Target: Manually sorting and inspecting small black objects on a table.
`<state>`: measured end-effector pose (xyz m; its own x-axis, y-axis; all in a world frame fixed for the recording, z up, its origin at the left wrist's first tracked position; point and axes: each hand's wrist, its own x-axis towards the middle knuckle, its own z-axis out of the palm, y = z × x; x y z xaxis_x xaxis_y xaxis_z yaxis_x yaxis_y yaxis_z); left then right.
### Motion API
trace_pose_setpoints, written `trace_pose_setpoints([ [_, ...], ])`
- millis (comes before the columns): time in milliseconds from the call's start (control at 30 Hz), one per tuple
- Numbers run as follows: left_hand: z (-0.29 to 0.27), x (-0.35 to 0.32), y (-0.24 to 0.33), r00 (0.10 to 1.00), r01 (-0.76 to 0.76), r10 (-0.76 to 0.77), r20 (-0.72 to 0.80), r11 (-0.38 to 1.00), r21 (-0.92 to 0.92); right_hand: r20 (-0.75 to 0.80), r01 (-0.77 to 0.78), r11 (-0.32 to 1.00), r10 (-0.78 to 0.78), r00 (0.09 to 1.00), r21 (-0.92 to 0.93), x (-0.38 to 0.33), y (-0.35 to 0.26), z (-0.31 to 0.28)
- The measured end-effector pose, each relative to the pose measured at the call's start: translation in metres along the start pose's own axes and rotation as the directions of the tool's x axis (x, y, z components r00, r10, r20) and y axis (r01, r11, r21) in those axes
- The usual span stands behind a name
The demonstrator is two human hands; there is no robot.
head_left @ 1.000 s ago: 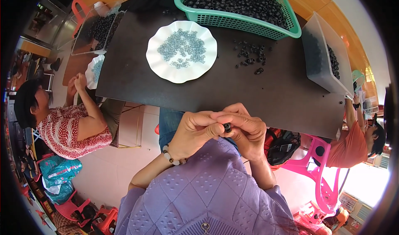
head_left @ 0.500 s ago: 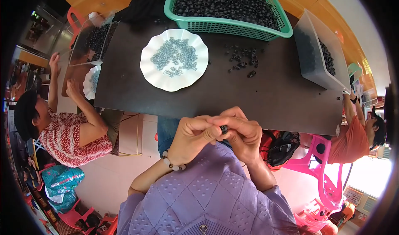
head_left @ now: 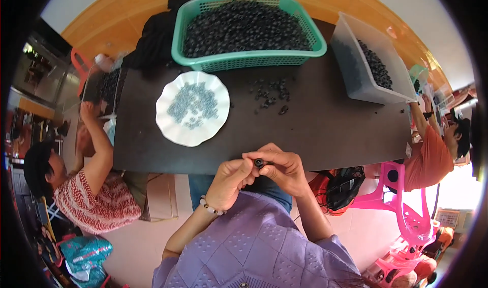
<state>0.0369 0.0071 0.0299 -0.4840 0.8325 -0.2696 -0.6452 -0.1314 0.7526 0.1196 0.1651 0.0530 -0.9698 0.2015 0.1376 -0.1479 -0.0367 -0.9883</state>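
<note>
A small black ring-shaped piece (head_left: 258, 163) is pinched between my fingertips at the near table edge, its round opening facing up. My right hand (head_left: 284, 172) grips it between thumb and forefinger. From the other side, my left hand (head_left: 229, 182) closes on it with thumb and bent fingers; a beaded bracelet circles that wrist. Beyond my hands stands a white scalloped plate (head_left: 168, 130) holding many small clear bluish pieces. Several loose black pieces (head_left: 274, 89) lie on the dark table (head_left: 325, 130) to the plate's right.
A green basket (head_left: 249, 61) heaped with black pieces stands at the back. To its right is a translucent bin (head_left: 351, 74) with more. One person (head_left: 96, 201) works at the left, another (head_left: 429, 161) at the right, near a pink stool (head_left: 399, 186). Black cloth (head_left: 152, 44) lies back left.
The view has tilted, so more of the basket shows. My hands have opened out somewhat around the black piece, whose opening now faces up. The person at left has moved an arm toward the box.
</note>
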Motion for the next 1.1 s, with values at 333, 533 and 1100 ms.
trace_pose_setpoints([
  [333, -0.026, 0.020, 0.011, 0.996, 0.004, -0.032, -0.084, 0.948, -0.319, -0.414, 0.123, 0.903, -0.305, 0.858, -0.411, 0.019, -0.044, -0.087],
  [533, -0.028, 0.020, 0.008, 0.999, -0.021, 0.006, -0.050, 0.953, -0.301, -0.590, -0.101, 0.671, -0.558, 0.583, -0.735, 0.058, -0.097, -0.209],
  [1100, -0.029, 0.019, 0.006, 0.998, -0.056, 0.045, -0.044, 0.954, -0.296, -0.548, -0.279, 0.495, -0.561, 0.621, -0.823, 0.082, -0.083, -0.226],
])
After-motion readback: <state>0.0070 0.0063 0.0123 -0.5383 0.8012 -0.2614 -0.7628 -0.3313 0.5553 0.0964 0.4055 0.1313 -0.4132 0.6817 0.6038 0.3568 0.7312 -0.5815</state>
